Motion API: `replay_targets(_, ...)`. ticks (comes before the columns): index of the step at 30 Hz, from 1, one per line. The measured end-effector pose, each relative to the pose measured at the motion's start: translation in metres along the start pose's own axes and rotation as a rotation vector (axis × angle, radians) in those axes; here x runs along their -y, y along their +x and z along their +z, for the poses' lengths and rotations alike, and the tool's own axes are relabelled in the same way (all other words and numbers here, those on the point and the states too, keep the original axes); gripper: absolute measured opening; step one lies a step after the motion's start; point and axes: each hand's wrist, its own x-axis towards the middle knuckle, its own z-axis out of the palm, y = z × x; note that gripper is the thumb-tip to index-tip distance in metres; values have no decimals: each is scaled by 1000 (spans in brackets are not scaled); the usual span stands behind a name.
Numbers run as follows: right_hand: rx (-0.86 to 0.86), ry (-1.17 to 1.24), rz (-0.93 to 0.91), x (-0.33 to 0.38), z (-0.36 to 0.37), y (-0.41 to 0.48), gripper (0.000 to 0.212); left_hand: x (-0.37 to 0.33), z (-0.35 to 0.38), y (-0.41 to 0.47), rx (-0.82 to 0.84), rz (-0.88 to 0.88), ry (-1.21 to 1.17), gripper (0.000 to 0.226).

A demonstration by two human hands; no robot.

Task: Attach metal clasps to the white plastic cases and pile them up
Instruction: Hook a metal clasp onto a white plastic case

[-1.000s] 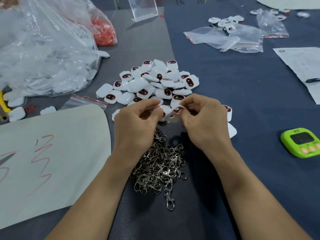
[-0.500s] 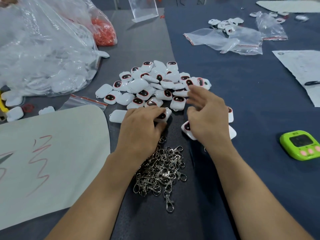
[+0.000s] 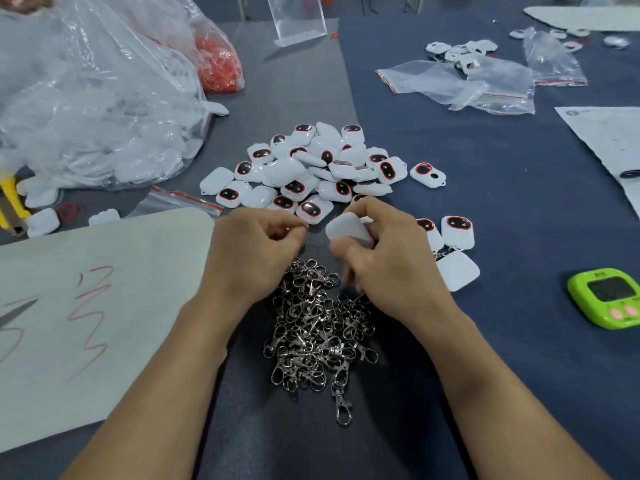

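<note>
Having quit the case pile point(image 3: 311, 168) beyond the clasp heap point(image 3: 311, 330), the right hand point(image 3: 391, 261) grasped a fresh white case point(image 3: 349, 232) above that heap; the left hand point(image 3: 252, 251) kept fingers curled, contents unclear. Next attachment seemingly began.

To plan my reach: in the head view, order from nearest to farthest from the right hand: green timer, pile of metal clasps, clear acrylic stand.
1. pile of metal clasps, just under the right hand.
2. green timer, far right.
3. clear acrylic stand, far back.
</note>
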Motion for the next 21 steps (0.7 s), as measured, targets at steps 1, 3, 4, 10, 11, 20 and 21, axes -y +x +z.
replay_targets(1, 44, 47, 25, 0, 0, -1, 18, 0, -3, -1, 80, 31, 105, 4)
replay_targets(3, 96, -6, 31, -2, 3, -3, 18, -6, -4, -7, 188, 86, 262, 20)
replay_targets(4, 100, -86, 23, -3, 4, -3, 16, -10, -2, -9, 216, 114, 329, 27)
replay_targets(10, 86, -231, 19, -6, 2, -1, 13, -15, 2, -9, 336, 178, 294, 12)
replay_targets(11, 79, -233, 15, -6, 1, -1, 13, -14, 3, -9, 340, 183, 260, 8)
replay_targets(20, -90, -450, 20, -9, -2, -3, 7, -15, 2, -11, 322, 190, 317, 33)
replay_targets(21, -143, -508, 32, -9, -2, -3, 9, -15, 2, -11, 333, 186, 319, 32)
